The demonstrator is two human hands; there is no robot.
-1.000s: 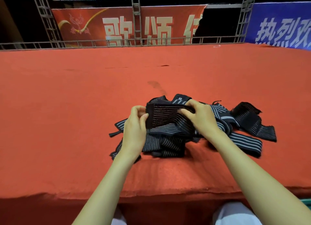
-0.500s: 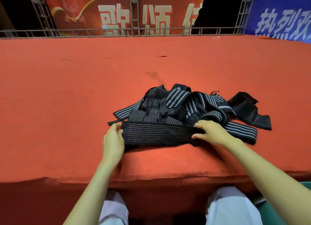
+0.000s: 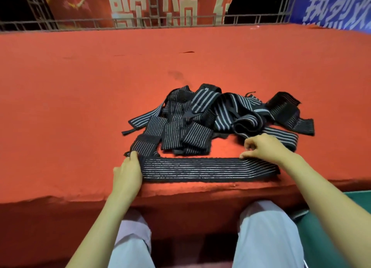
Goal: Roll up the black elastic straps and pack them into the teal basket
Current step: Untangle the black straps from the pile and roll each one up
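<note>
Head view: our left hand and right hand pinch the strap; uneven tension could skew our roll.

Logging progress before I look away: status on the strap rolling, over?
Status: left hand grips the flat strap at its left end, right hand pinches its far edge. Strap unrolled, along the table edge. Rest of pile behind, not blocking.
</note>
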